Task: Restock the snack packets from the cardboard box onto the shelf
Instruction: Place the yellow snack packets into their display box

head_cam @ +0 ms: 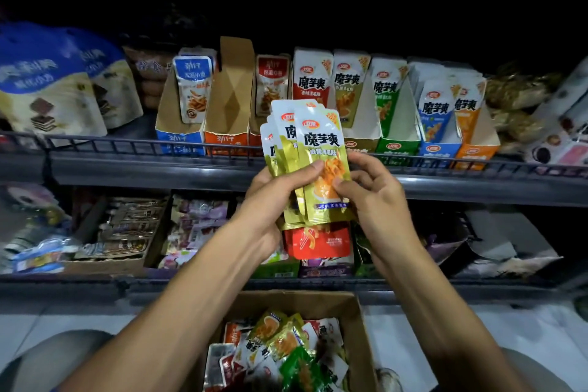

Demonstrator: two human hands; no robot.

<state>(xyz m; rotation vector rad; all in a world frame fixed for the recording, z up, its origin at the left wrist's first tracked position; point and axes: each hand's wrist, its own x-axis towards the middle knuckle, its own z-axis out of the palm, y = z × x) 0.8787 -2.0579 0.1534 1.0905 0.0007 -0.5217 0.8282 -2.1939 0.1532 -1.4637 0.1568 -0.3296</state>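
I hold a fanned stack of olive-gold snack packets (313, 149) upright in front of the upper shelf (152, 165). My left hand (276, 197) grips the stack from the left, thumb across the front packet. My right hand (372, 191) pinches the front packet's lower right edge. A red packet (318, 242) hangs below the stack, behind my hands. Low in the view, between my forearms, the open cardboard box (356, 315) holds several mixed packets. On the upper shelf, the matching olive-gold display carton (359, 124) stands just behind the stack, to its right.
Display cartons line the upper shelf: blue (179, 137), empty orange (227, 134), green (397, 143), blue (440, 146), orange (475, 149). Large blue bags (47, 79) stand at the left. The lower shelf (191, 283) carries trays of assorted packets. My knees flank the box.
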